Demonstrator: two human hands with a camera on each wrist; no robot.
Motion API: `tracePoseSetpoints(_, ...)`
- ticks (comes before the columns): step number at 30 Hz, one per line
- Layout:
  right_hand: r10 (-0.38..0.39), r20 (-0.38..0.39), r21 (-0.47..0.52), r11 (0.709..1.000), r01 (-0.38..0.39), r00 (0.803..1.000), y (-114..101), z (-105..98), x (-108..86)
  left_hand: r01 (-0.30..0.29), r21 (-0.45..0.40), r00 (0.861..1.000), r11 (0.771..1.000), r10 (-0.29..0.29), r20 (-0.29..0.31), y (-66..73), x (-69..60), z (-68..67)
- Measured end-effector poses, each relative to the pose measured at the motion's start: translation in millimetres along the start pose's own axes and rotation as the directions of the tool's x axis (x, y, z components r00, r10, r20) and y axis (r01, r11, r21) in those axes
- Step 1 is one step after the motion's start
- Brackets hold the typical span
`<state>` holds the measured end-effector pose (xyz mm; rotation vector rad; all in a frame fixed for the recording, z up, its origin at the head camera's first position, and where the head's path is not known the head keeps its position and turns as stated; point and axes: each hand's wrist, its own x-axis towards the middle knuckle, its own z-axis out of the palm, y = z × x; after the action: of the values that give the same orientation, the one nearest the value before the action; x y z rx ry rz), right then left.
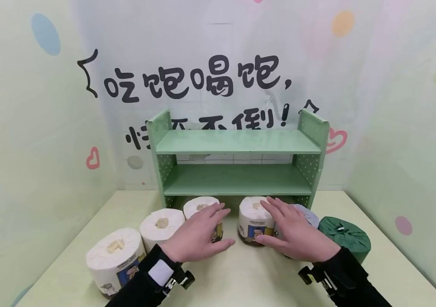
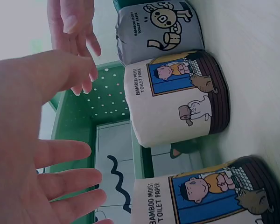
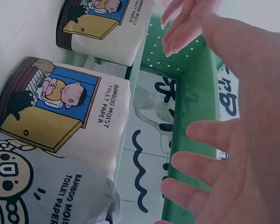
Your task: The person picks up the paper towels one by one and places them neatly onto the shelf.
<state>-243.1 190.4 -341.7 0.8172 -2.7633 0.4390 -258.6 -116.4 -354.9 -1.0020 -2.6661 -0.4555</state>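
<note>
My left hand (image 1: 198, 236) hovers over the left group of rolls with its fingers spread and nothing held. Beneath it are a white-wrapped toilet paper roll (image 1: 202, 204) and a second white roll (image 1: 149, 224); a third white roll (image 1: 100, 260) stands nearer on the left. My right hand (image 1: 298, 234), fingers extended and holding nothing, is above a white toilet paper roll (image 1: 249, 211) and a grey-wrapped roll (image 1: 311, 216), which it partly hides. Further right stands a green-wrapped roll (image 1: 346, 236). In the left wrist view, printed labels show on the white roll (image 2: 177, 100) and the grey roll (image 2: 158, 32).
A green two-tier shelf (image 1: 237, 140) with perforated side panels stands at the back of the pale table (image 1: 237, 281). Its tiers carry nothing. Behind it hangs a printed backdrop (image 1: 210, 38) with large black characters, and side walls border the table left and right.
</note>
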Motion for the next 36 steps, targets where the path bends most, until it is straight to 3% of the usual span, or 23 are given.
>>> tracePoseSetpoints(4, -0.019, -0.066, -0.009, 1.0, 0.018, 0.998, 5.7, -5.5, -0.8, -0.005, -0.072, 1.0, 0.997, 0.004, -0.005, 1.4, 0.0, -1.1)
tracePoseSetpoints(8, 0.018, -0.087, 0.009, 1.0, -0.018, 0.996, 14.5, -15.6, -2.4, 0.01, -0.126, 1.0, 0.992, -0.008, 0.01, 3.2, -0.2, -2.7)
tracePoseSetpoints(16, 0.131, -0.049, 0.076, 0.989, -0.128, 0.99, 36.6, -38.0, -10.7, 0.007, -0.109, 1.0, 0.994, -0.005, 0.014, 2.0, 0.0, -2.5)
tracePoseSetpoints(23, 0.193, -0.06, 0.073, 0.979, -0.188, 0.979, 62.0, -51.4, -18.6, 0.005, -0.101, 1.0, 0.995, -0.003, 0.017, 0.4, -1.1, -2.3)
tracePoseSetpoints(31, 0.221, -0.074, 0.078, 0.973, -0.216, 0.972, 87.3, -55.5, -33.2, 0.012, -0.108, 1.0, 0.994, -0.01, 0.019, -0.4, -2.0, -2.1)
tracePoseSetpoints(36, 0.267, -0.049, 0.134, 0.957, -0.259, 0.962, 106.4, -52.3, -54.3, 0.014, -0.12, 1.0, 0.993, -0.011, 0.028, 0.1, -1.4, -1.7)
